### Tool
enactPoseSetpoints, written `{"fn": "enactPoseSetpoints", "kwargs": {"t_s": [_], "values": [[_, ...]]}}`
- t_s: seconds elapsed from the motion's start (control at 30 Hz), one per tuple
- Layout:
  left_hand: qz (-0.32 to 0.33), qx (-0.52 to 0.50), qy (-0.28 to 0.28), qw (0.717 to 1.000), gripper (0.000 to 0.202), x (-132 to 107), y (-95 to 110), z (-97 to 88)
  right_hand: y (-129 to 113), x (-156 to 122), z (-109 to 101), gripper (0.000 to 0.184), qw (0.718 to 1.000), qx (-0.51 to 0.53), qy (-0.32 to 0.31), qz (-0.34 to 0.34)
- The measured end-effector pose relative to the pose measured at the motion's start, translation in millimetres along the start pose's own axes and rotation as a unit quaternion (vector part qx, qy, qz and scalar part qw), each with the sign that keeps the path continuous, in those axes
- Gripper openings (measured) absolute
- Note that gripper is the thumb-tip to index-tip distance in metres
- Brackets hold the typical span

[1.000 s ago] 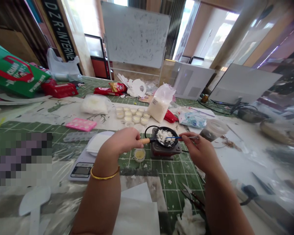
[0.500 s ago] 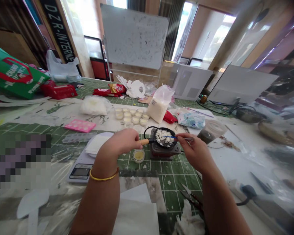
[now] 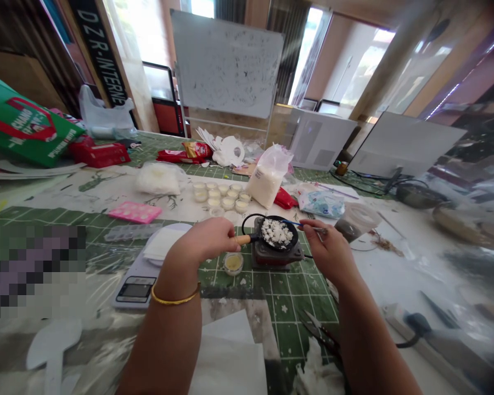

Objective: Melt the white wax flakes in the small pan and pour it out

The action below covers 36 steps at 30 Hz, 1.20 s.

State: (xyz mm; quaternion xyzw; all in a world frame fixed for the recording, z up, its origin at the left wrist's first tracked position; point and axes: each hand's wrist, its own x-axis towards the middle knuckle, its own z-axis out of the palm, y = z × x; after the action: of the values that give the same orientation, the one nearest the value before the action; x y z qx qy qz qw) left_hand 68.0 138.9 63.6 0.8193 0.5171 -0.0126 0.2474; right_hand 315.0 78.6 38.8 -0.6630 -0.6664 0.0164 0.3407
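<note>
My left hand [image 3: 216,236] is closed round the wooden handle of a small black frying pan [image 3: 295,241]. The pan rests on a small dark electric hot plate [image 3: 271,259] and holds white crumbly lumps [image 3: 276,232]. In my right hand [image 3: 323,241] is a thin blue stick [image 3: 295,223], gripped between thumb and fingers, its tip over the pan's far rim. What kind of tool it is, I cannot make out. Left of the hot plate stands a small glass jar [image 3: 233,264] with something yellowish in it.
Behind the pan are several small filled cups [image 3: 228,203] and a bag of white granules [image 3: 267,178]. A kitchen scale [image 3: 134,291] lies left, a pink mould [image 3: 135,212] beyond it. Scissors [image 3: 319,329] lie near my right forearm, a plastic tub [image 3: 356,222] to the right.
The blue stick has come up out of the white lumps to the pan's far rim, with my right hand shifting slightly right. My left hand keeps its hold on the handle.
</note>
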Motion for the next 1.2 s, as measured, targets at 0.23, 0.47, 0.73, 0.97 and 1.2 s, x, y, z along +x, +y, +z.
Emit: {"fn": "enactPoseSetpoints", "kwargs": {"t_s": [0.23,0.47,0.73,0.97,1.2], "values": [[0.004,0.002,0.008,1.000,0.031,-2.2,3.9,-0.8,-8.0,-0.5,7.0,0.032,0.999,0.025,-0.031,-0.020],[0.006,0.001,0.004,1.000,0.031,-1.7,3.9,-0.9,-14.0,-5.2,2.9,0.032,0.996,0.009,-0.082,-0.041],[0.003,-0.004,-0.006,1.000,0.030,3.6,0.9,2.7,-16.2,-9.5,-8.0,0.030,0.995,0.013,-0.094,-0.043],[0.005,-0.008,-0.004,1.000,0.028,4.4,0.7,2.6,-13.6,-13.2,-16.0,0.029,0.994,0.045,-0.100,-0.027],[0.007,-0.014,0.008,1.000,0.035,4.2,1.3,4.7,-3.4,-5.9,-17.7,0.031,1.000,0.011,-0.022,0.015]]}}
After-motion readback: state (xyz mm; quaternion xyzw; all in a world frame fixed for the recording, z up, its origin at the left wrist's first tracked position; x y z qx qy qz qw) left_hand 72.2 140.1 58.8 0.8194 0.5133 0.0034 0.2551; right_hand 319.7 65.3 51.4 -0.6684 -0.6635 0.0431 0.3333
